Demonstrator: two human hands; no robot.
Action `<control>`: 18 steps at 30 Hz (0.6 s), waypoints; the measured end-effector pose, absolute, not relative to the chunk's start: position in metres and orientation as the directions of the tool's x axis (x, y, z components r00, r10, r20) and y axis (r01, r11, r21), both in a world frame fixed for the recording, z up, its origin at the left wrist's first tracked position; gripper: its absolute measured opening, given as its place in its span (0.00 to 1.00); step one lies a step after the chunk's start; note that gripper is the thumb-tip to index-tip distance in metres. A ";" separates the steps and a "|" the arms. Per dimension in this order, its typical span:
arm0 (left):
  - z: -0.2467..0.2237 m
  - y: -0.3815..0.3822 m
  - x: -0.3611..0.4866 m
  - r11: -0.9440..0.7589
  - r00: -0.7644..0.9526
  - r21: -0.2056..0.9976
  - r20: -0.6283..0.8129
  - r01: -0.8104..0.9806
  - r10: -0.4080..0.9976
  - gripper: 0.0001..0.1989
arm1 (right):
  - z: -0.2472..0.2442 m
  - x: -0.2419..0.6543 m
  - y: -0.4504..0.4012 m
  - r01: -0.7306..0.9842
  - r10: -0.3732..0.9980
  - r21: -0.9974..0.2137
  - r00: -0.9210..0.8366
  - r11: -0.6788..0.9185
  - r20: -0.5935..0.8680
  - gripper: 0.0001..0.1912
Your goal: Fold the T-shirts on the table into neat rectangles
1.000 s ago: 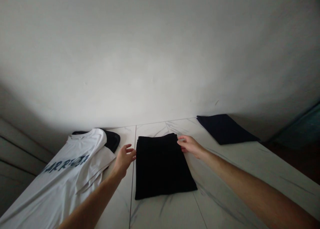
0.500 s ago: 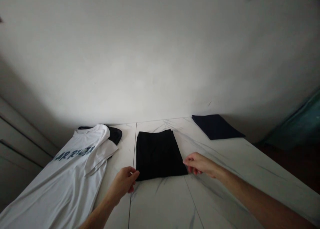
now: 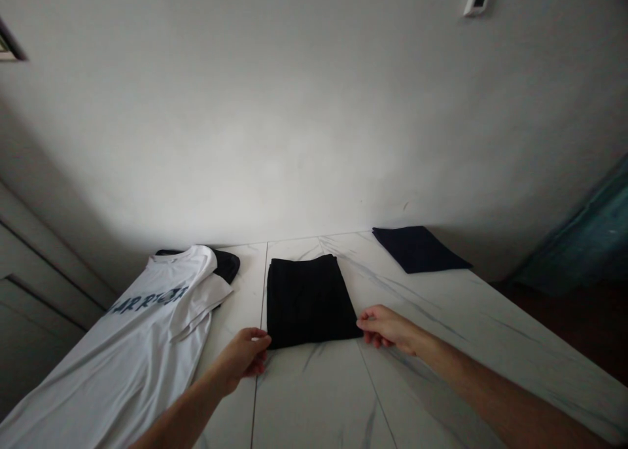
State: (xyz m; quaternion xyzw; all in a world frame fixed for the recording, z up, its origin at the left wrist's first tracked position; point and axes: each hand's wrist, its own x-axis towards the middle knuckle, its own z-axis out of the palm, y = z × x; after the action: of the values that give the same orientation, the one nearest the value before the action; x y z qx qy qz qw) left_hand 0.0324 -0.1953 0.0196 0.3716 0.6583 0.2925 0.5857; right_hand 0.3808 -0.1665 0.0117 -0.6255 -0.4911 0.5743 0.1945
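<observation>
Where the folded black cloth garment [image 3: 309, 302] lies flat on the table, both hands sit at its near edge. Left hand [image 3: 240, 354]: fingers [image 3: 260, 340] curled and loosely together, tips at the garment's near left corner; cannot tell whether they pinch the cloth or only touch it. Right hand [image 3: 385, 328]: fingers [image 3: 369, 323] bent and slightly spread, tips at the near right corner; same doubt about any grip.

Garment rests on a white marble-patterned tabletop [image 3: 314, 403] with grey veins, a thin dark seam running just beside its left edge. Near its left side: a white T-shirt with dark blue lettering [image 3: 147, 331], laid lengthwise, one side folded over, its collar end overlapping a dark folded garment [image 3: 226, 266]. Beyond it, to the right: a flat navy folded cloth [image 3: 417, 249], close to a white plaster wall [image 3: 294, 108], with a small white wall-mounted device [image 3: 475, 2] high above.
</observation>
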 end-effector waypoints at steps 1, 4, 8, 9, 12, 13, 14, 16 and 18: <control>0.020 -0.194 0.033 0.564 -0.020 0.817 -0.566 0.120 0.824 0.23 | 0.011 0.380 -0.166 0.369 0.825 -0.802 -0.140 -0.470 -0.548 0.09; 0.019 -0.189 0.036 0.608 0.019 0.794 -0.608 0.031 0.793 0.18 | 0.009 0.376 -0.166 0.318 0.781 -0.782 -0.167 -0.536 -0.602 0.13; 0.020 -0.188 0.036 0.673 0.018 0.738 -0.673 -0.042 0.739 0.16 | 0.009 0.373 -0.170 0.321 0.782 -0.778 -0.150 -0.540 -0.605 0.16; 0.021 -0.190 0.035 0.665 0.018 0.744 -0.666 -0.062 0.746 0.15 | 0.010 0.373 -0.172 0.321 0.804 -0.792 -0.130 -0.520 -0.580 0.16; 0.021 -0.202 0.032 0.625 0.001 0.773 -0.629 -0.109 0.777 0.16 | 0.012 0.377 -0.182 0.327 0.871 -0.840 -0.088 -0.433 -0.483 0.15; 0.020 -0.207 0.031 0.622 -0.010 0.775 -0.627 -0.107 0.779 0.16 | 0.012 0.378 -0.185 0.337 0.875 -0.843 -0.096 -0.419 -0.474 0.15; 0.019 -0.211 0.030 0.625 -0.026 0.775 -0.630 -0.098 0.776 0.17 | 0.012 0.379 -0.188 0.351 0.870 -0.838 -0.112 -0.417 -0.480 0.16; 0.017 -0.218 0.030 0.631 -0.057 0.772 -0.635 -0.074 0.771 0.19 | 0.011 0.379 -0.193 0.383 0.854 -0.821 -0.134 -0.424 -0.503 0.17; 0.014 -0.222 0.031 0.621 -0.080 0.781 -0.624 -0.064 0.777 0.21 | 0.010 0.377 -0.195 0.406 0.857 -0.814 -0.126 -0.416 -0.500 0.17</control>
State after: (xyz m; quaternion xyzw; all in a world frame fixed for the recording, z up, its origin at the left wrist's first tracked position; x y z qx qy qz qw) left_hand 0.0314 -0.2216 0.0141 0.2735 0.6521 0.3386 0.6207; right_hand 0.3770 -0.1952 0.0099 -0.6295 -0.5014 0.5582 0.2017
